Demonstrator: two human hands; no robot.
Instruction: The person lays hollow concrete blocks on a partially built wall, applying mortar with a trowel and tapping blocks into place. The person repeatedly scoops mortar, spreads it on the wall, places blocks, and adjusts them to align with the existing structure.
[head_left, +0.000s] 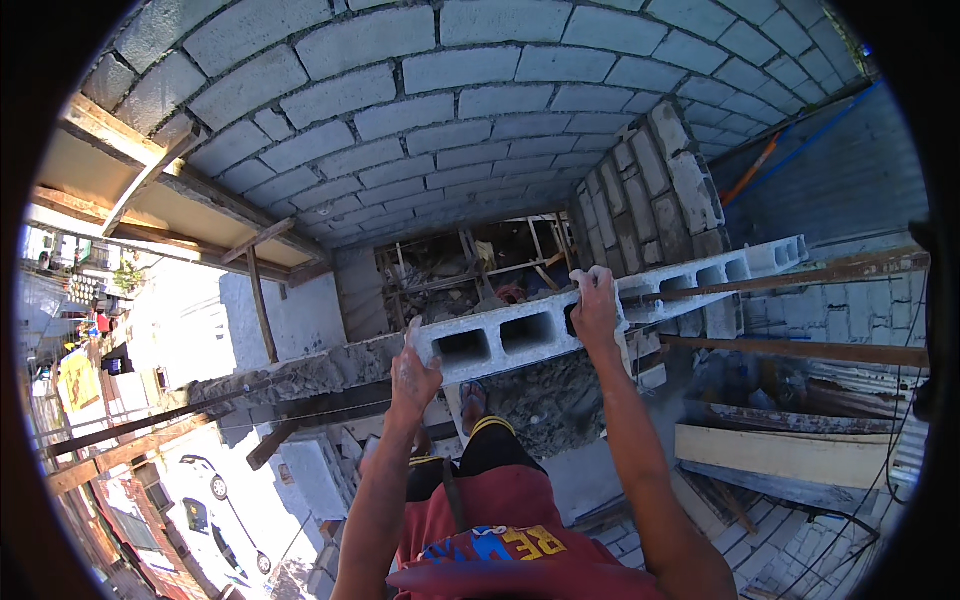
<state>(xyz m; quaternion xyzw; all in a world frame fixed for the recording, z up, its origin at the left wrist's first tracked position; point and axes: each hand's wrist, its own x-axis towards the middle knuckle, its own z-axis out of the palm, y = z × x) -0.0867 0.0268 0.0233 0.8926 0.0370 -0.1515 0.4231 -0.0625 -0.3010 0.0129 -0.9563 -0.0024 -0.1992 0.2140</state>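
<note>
A grey hollow concrete block (495,340) lies lengthwise on top of the wall in front of me, its open cells facing up. My left hand (414,378) is closed on its left end, fingers upright against the end face. My right hand (596,315) is closed over its right end, covering part of a cell. Rough grey mortar (310,372) runs along the wall top to the left of the block. On the right, a row of laid hollow blocks (690,283) continues the line. The block's underside is hidden.
Below me is a heap of mortar (550,405) near my sandalled foot (473,400). Rusty bars (800,350) stick out on the right. A tall block wall (430,100) rises ahead. Timber framing (170,170) stands at left, with a white car (215,535) far below.
</note>
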